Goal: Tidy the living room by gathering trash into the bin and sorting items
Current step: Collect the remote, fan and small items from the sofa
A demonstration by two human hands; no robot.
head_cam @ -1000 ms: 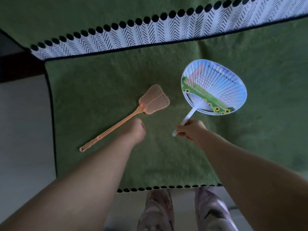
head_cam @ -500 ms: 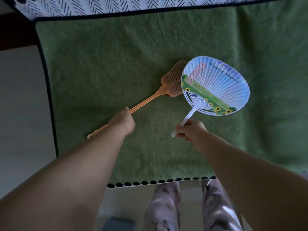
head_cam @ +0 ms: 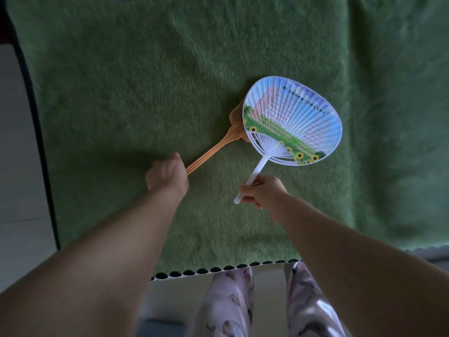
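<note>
My left hand (head_cam: 167, 175) is closed around the handle of an orange fly swatter (head_cam: 213, 149), which slants up to the right. Most of the swatter's mesh head is hidden behind a round plastic hand fan (head_cam: 292, 121) printed with a blue sky, a pink building and sunflowers. My right hand (head_cam: 262, 190) grips the fan's white handle, whose end sticks out below my fingers. Both things are held above a green fuzzy cover (head_cam: 145, 93) on a seat.
The green cover has a dark scalloped trim along its front edge (head_cam: 218, 269) and a dark border on the left. A pale floor (head_cam: 19, 190) lies to the left. My legs in patterned trousers (head_cam: 230, 305) stand below the cover's front edge.
My left hand has taken hold of the fly swatter's handle and lifted it rightward, so its head now sits behind the fan. The view has tilted down, and the striped band is out of frame.
</note>
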